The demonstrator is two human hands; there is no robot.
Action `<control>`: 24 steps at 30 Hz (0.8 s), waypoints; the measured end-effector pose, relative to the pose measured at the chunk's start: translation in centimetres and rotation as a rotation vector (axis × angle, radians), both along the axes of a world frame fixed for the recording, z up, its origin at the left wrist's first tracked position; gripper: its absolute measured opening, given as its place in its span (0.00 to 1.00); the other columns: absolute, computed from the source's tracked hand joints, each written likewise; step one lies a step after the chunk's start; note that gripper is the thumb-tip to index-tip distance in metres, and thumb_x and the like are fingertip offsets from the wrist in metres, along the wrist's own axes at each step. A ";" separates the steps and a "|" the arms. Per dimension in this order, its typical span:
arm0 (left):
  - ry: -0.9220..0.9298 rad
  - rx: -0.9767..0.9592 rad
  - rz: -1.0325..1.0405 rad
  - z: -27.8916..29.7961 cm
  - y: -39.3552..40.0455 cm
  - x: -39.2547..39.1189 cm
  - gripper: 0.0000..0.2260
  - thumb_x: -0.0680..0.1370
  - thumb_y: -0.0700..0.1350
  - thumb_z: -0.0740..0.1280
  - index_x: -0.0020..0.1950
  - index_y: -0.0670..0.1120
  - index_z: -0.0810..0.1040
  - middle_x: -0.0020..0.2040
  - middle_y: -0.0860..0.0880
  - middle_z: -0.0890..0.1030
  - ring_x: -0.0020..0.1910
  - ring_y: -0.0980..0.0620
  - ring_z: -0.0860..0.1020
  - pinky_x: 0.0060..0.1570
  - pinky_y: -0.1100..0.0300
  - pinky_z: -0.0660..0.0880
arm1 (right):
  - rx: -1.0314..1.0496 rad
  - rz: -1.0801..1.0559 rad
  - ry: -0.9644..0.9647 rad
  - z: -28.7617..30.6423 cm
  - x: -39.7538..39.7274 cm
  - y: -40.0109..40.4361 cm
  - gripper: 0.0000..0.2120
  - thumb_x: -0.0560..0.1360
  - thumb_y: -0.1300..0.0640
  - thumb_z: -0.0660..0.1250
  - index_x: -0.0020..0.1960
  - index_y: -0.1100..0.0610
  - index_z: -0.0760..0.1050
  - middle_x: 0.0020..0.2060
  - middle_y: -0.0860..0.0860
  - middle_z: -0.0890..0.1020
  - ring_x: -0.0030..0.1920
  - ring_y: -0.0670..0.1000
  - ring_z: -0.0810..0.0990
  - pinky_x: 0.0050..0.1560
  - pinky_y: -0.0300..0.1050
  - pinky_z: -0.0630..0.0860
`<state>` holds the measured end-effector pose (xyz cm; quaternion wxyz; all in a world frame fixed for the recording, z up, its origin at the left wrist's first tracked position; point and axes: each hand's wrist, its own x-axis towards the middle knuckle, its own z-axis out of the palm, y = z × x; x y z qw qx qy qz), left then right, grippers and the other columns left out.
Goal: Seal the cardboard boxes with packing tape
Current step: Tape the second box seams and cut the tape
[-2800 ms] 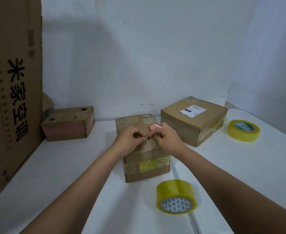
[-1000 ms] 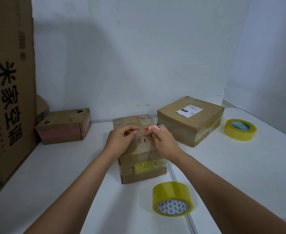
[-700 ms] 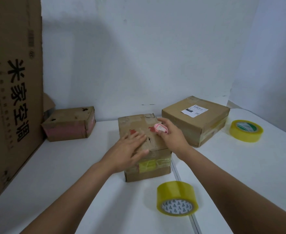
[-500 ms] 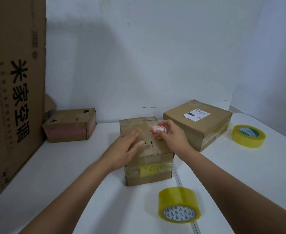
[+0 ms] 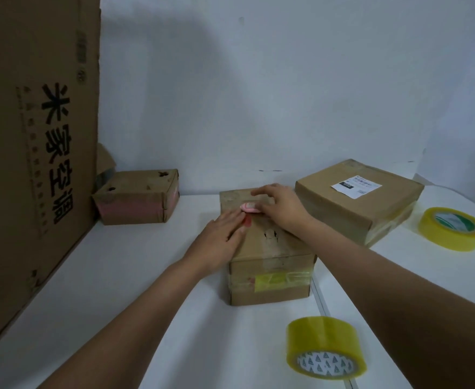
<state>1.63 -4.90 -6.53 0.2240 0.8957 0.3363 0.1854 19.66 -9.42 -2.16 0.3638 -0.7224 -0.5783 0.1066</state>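
Mid-tabletop, the small box (image 5: 267, 245) lies under the flat, open left hand (image 5: 221, 238) while the right hand (image 5: 280, 209) pinches a pink cutter (image 5: 249, 207); press the tape evenly along the top seam.

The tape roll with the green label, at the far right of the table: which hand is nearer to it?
Right. The right hand lies on the small box, on the side facing that tape roll; the left hand presses the box's opposite edge, farther away.

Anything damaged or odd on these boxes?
The middle box has a torn patch on its worn top. The small box at back left is battered, with holes punched in its top. Nothing spilled.
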 end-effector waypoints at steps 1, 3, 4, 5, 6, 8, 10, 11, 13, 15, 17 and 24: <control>-0.008 -0.006 0.006 -0.1 0.0 0.1 0.22 0.84 0.54 0.53 0.78 0.55 0.59 0.79 0.58 0.57 0.77 0.61 0.51 0.70 0.65 0.46 | 0.028 -0.009 0.006 -0.1 0.1 -0.4 0.13 0.76 0.55 0.68 0.60 0.54 0.80 0.59 0.53 0.77 0.57 0.50 0.75 0.59 0.41 0.70; -0.018 -0.008 0.017 -0.2 0.0 0.2 0.21 0.84 0.54 0.53 0.78 0.54 0.60 0.79 0.58 0.57 0.77 0.61 0.51 0.72 0.62 0.47 | 0.075 -0.019 0.012 -0.5 0.3 -1.6 0.09 0.76 0.56 0.68 0.56 0.54 0.80 0.52 0.52 0.76 0.49 0.47 0.76 0.51 0.39 0.72; -0.020 -0.008 0.019 -0.3 0.0 0.2 0.21 0.84 0.54 0.53 0.78 0.54 0.60 0.79 0.58 0.57 0.77 0.61 0.51 0.73 0.60 0.47 | 0.083 -0.014 0.005 -0.7 0.5 -2.2 0.09 0.76 0.55 0.69 0.55 0.53 0.81 0.50 0.51 0.76 0.45 0.46 0.76 0.49 0.38 0.72; -0.023 -0.012 0.018 -0.3 -0.1 0.3 0.21 0.84 0.54 0.53 0.78 0.54 0.60 0.79 0.58 0.57 0.77 0.60 0.51 0.75 0.59 0.47 | 0.076 -0.002 0.004 -1.1 0.6 -2.9 0.09 0.75 0.54 0.71 0.55 0.53 0.81 0.49 0.50 0.75 0.44 0.45 0.75 0.48 0.37 0.72; -0.029 -0.019 0.016 -0.3 -0.1 0.2 0.21 0.85 0.53 0.53 0.78 0.54 0.60 0.79 0.57 0.57 0.78 0.60 0.51 0.75 0.57 0.47 | 0.051 0.010 0.002 -1.4 0.8 -3.6 0.11 0.74 0.53 0.72 0.55 0.53 0.81 0.48 0.49 0.75 0.44 0.45 0.75 0.50 0.38 0.72; -0.027 -0.035 0.017 -0.2 -0.3 0.2 0.21 0.85 0.52 0.53 0.78 0.53 0.60 0.79 0.57 0.57 0.78 0.60 0.51 0.76 0.56 0.47 | -0.022 0.004 -0.045 -1.9 1.0 -4.5 0.13 0.73 0.51 0.73 0.56 0.52 0.80 0.49 0.49 0.73 0.48 0.47 0.76 0.58 0.43 0.71; 0.018 -0.024 0.018 0.1 -0.4 0.3 0.21 0.85 0.52 0.52 0.79 0.53 0.59 0.79 0.57 0.56 0.78 0.59 0.50 0.76 0.55 0.45 | -0.011 -0.028 -0.068 -1.7 0.9 -4.9 0.13 0.74 0.51 0.71 0.57 0.53 0.80 0.49 0.49 0.72 0.50 0.48 0.76 0.60 0.47 0.71; 0.019 -0.017 0.025 0.2 -0.5 0.2 0.22 0.85 0.52 0.52 0.79 0.53 0.58 0.79 0.56 0.56 0.78 0.59 0.50 0.76 0.54 0.44 | 0.040 -0.047 -0.032 -1.5 0.8 -5.2 0.11 0.76 0.52 0.69 0.57 0.54 0.80 0.49 0.50 0.73 0.49 0.48 0.77 0.59 0.44 0.72; -0.133 -0.041 0.089 0.1 -0.9 0.0 0.22 0.85 0.52 0.53 0.79 0.52 0.58 0.78 0.57 0.57 0.77 0.60 0.52 0.76 0.57 0.46 | 0.191 -0.077 0.074 -1.0 0.5 -6.0 0.08 0.78 0.55 0.66 0.54 0.56 0.80 0.47 0.49 0.75 0.43 0.39 0.78 0.49 0.31 0.72; -0.455 -0.142 0.229 -0.7 -2.2 -0.8 0.20 0.84 0.50 0.56 0.77 0.52 0.64 0.74 0.59 0.64 0.73 0.62 0.60 0.73 0.63 0.56 | 0.301 -0.084 0.145 -0.7 0.3 -7.7 0.06 0.79 0.57 0.64 0.47 0.55 0.80 0.38 0.41 0.78 0.36 0.33 0.76 0.39 0.25 0.68; -0.719 -0.219 0.393 -2.1 -4.3 -1.8 0.15 0.83 0.49 0.59 0.70 0.54 0.73 0.67 0.60 0.70 0.64 0.62 0.71 0.63 0.64 0.66 | 0.305 -0.073 0.164 -0.8 0.3 -9.8 0.09 0.78 0.56 0.64 0.41 0.51 0.78 0.30 0.40 0.78 0.31 0.38 0.74 0.34 0.29 0.68; -0.676 -0.963 0.437 -5.7 -11.3 -3.6 0.06 0.82 0.38 0.60 0.52 0.41 0.77 0.42 0.44 0.82 0.33 0.51 0.80 0.33 0.62 0.77 | -0.578 0.138 0.127 -1.5 -1.2 -14.2 0.18 0.79 0.41 0.61 0.44 0.55 0.76 0.37 0.49 0.79 0.39 0.51 0.78 0.43 0.44 0.77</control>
